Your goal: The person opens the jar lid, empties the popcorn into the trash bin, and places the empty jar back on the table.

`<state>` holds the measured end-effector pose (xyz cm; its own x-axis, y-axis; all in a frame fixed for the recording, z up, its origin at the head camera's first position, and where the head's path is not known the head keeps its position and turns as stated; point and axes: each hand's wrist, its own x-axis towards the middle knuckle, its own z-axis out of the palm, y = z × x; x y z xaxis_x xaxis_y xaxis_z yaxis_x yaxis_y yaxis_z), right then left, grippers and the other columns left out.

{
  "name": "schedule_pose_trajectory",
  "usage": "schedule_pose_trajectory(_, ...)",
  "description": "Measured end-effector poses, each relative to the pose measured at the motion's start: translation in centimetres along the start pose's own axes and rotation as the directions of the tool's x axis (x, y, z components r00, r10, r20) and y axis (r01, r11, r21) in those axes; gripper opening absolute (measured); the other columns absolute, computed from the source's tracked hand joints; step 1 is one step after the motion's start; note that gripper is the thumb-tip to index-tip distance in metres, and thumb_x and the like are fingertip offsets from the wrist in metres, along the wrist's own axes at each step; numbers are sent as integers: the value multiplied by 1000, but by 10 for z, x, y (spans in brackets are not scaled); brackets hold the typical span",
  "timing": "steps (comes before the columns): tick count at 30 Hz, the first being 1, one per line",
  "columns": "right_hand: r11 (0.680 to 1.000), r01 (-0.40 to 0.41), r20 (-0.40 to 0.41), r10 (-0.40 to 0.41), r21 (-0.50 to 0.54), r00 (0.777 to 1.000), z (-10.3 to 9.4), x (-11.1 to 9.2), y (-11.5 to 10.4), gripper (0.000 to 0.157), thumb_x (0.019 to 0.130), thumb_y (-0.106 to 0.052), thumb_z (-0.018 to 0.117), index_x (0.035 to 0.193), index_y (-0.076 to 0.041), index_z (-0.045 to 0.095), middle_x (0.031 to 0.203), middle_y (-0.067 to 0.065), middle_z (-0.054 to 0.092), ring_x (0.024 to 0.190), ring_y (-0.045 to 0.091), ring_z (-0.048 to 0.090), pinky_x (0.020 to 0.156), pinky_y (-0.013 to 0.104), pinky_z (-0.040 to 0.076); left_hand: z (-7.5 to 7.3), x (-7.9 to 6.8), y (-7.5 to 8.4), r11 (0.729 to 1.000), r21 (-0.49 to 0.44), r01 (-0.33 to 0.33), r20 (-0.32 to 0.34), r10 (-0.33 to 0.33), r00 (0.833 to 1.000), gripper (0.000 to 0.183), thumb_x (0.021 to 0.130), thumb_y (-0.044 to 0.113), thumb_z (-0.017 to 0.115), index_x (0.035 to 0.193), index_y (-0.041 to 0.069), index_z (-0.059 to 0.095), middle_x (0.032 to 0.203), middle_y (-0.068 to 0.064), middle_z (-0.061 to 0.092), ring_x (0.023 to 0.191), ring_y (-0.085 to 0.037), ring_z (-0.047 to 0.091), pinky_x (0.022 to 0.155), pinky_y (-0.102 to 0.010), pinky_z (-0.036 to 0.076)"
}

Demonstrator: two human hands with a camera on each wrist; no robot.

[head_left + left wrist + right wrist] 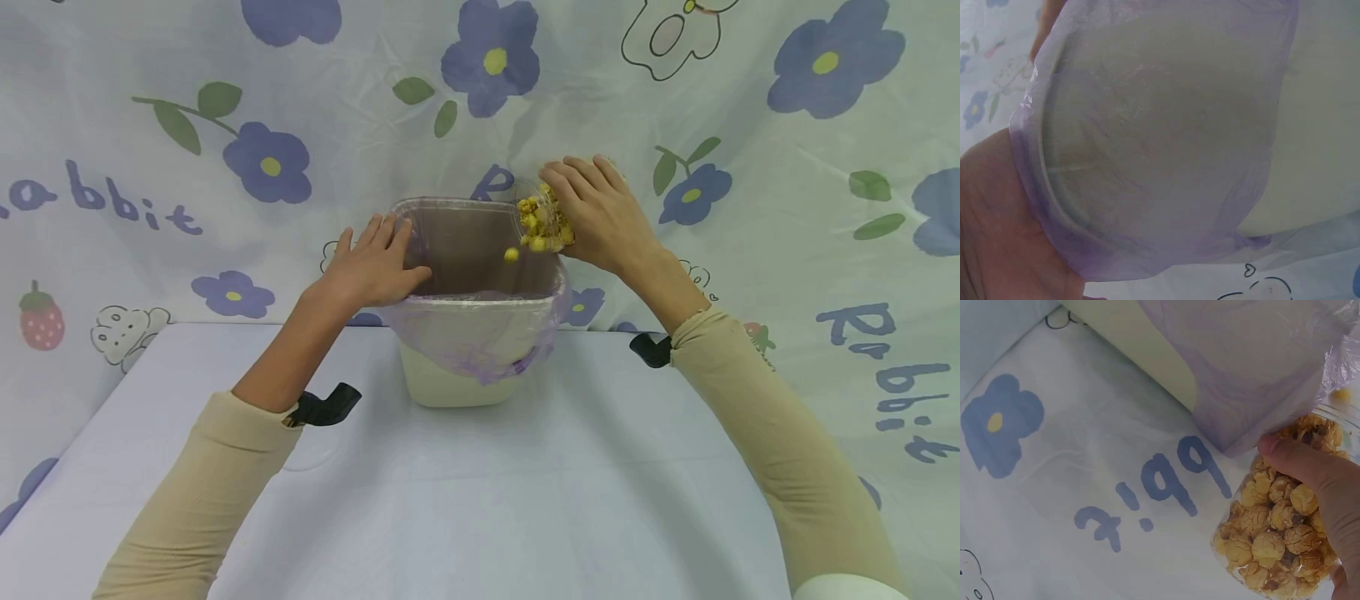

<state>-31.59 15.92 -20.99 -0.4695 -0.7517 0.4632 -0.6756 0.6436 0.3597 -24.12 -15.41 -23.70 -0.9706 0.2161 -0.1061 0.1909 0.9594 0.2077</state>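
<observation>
A cream trash bin [457,383] stands on the table, its rim covered by a thin purple plastic bag [480,333]. My left hand [375,265] rests on the bin's left rim, fingers spread and straight over the bag. In my right hand [600,212] is a clear jar [1225,547] of caramel popcorn [1269,544], gripped round its side and tipped with its mouth over the bin's right side. One popcorn piece [512,255] is in mid-air below the mouth. The bin's floor is hidden in the head view.
A white cloth covers the table [480,517]. Behind the bin hangs a flower-printed curtain [360,158]. Black wrist mounts [326,406] sit at both sleeve cuffs.
</observation>
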Motion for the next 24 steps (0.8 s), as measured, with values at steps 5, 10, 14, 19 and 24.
schedule_pose_trajectory(5,1000,4,-4,-4,-9,1000,0,-1,-1,105,64,-26,97,146,-1,36,147,17,43,139,37,35,119,49,16,0,0,0,1000,2,-3,-2,3,1000,81,105,46,38,158,1,-3,163,-24,-9,149,-38,-13,114,-62,-9)
schedule_pose_trajectory(10,1000,17,-9,-17,-21,1000,0,0,-1,103,66,-25,95,147,-2,36,149,17,42,140,36,33,119,49,15,0,0,0,1000,7,-5,-5,5,1000,80,105,45,38,158,0,-2,163,-25,-8,149,-38,-12,114,-62,-8)
schedule_pose_trajectory(14,999,33,-6,-34,-43,999,0,0,-2,106,64,-23,96,148,-3,35,151,16,40,142,36,32,119,50,12,0,0,0,1000,9,-4,-6,4,1000,81,105,45,38,158,0,-2,163,-25,-8,149,-38,-12,114,-62,-7)
schedule_pose_trajectory(19,996,40,6,-40,-80,999,0,0,-3,108,65,-25,96,152,-8,33,154,14,36,144,33,28,119,54,6,0,-1,0,1000,0,-2,-5,2,1000,81,105,45,38,158,0,-3,163,-25,-8,149,-38,-12,114,-61,-8)
schedule_pose_trajectory(24,993,52,2,-52,-106,999,0,0,-4,108,66,-24,96,152,-11,32,155,12,35,145,32,26,119,54,6,0,-1,0,1000,-4,2,-1,-2,1000,81,105,45,38,158,0,-3,163,-24,-9,149,-38,-13,114,-61,-9)
